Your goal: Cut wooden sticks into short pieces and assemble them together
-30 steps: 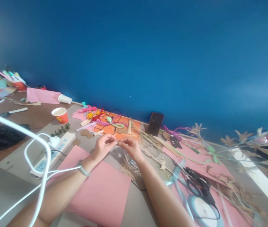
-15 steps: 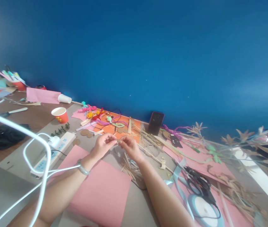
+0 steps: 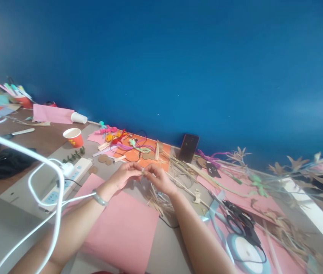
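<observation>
My left hand (image 3: pixel 124 176) and my right hand (image 3: pixel 159 179) meet fingertip to fingertip at mid-view. Both pinch one tiny, pale tan piece (image 3: pixel 143 172), too small to name. Below my left forearm a pink paper sheet (image 3: pixel 121 232) lies on the grey tabletop. Close to the right hand, thin straw-like strips (image 3: pixel 155 203) lie in a loose pile. Just beyond the fingers is an orange sheet (image 3: pixel 163 152) with round brown discs (image 3: pixel 147 156) and coloured cords on it.
A white cable (image 3: pixel 60 198) loops across the left foreground near a power strip (image 3: pixel 64 182). A paper cup (image 3: pixel 73 137) stands behind it. A phone (image 3: pixel 188 147) leans against the blue wall. At right lie black-handled scissors (image 3: pixel 237 219), a ribbon roll (image 3: pixel 248 253) and dried leafy stems (image 3: pixel 289 228).
Both hands keep their pinch at nearly the same place, with the left fingers slightly more bent over. The whole view has shifted a little.
</observation>
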A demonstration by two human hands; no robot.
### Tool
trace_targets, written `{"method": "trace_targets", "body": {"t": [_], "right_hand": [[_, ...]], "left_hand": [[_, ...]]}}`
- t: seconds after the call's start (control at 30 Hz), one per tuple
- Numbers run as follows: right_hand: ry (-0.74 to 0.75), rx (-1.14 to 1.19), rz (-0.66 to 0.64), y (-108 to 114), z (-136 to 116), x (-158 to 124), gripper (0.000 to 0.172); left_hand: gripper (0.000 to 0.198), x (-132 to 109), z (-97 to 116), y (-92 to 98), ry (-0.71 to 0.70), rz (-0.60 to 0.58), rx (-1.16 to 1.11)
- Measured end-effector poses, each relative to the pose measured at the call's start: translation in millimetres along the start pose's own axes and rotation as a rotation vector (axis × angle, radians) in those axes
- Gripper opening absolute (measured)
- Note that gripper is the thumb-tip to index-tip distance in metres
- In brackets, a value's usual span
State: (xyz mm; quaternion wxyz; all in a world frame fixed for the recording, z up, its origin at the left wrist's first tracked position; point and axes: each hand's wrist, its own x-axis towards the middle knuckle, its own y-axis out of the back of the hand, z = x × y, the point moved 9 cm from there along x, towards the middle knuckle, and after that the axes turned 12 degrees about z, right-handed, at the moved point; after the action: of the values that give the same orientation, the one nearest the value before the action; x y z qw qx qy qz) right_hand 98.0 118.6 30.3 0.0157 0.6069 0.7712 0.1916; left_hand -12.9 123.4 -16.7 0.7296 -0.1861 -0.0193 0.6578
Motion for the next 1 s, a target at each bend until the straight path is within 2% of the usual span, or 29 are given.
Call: {"method": "trace_targets", "body": {"t": [0.07, 0.17, 0.27, 0.43, 0.6, 0.83, 1.0], "right_hand": [[-0.016, 0.016, 0.007, 0, 3, 0, 0.024], [-0.02, 0.012, 0.024, 1, 5, 0, 0.025], [-0.025, 0.027, 0.023, 1, 7, 0, 0.024], [-0.046, 0.072, 0.025, 2, 11, 1, 0.024], [-0.052, 0.096, 0.017, 1, 12, 1, 0.024], [-0.059, 0.099, 0.017, 0, 11, 1, 0.025], [-0.06, 0.117, 0.008, -1, 14, 1, 0.027]], "left_hand": [[0.022, 2, 3, 2.9, -0.071, 0.029, 0.053], [0.022, 2, 14, 6.1, -0.254, 0.085, 0.229], [0.021, -1, 21, 2.7, -0.368, 0.083, 0.337], [0.022, -5, 26, -0.6, -0.384, 0.066, 0.302], [0.022, -8, 31, -2.4, -0.451, 0.061, 0.385], [0.02, -12, 36, 0.2, -0.554, 0.123, 0.495], [0.02, -14, 37, -3.2, -0.567, 0.097, 0.499]]}}
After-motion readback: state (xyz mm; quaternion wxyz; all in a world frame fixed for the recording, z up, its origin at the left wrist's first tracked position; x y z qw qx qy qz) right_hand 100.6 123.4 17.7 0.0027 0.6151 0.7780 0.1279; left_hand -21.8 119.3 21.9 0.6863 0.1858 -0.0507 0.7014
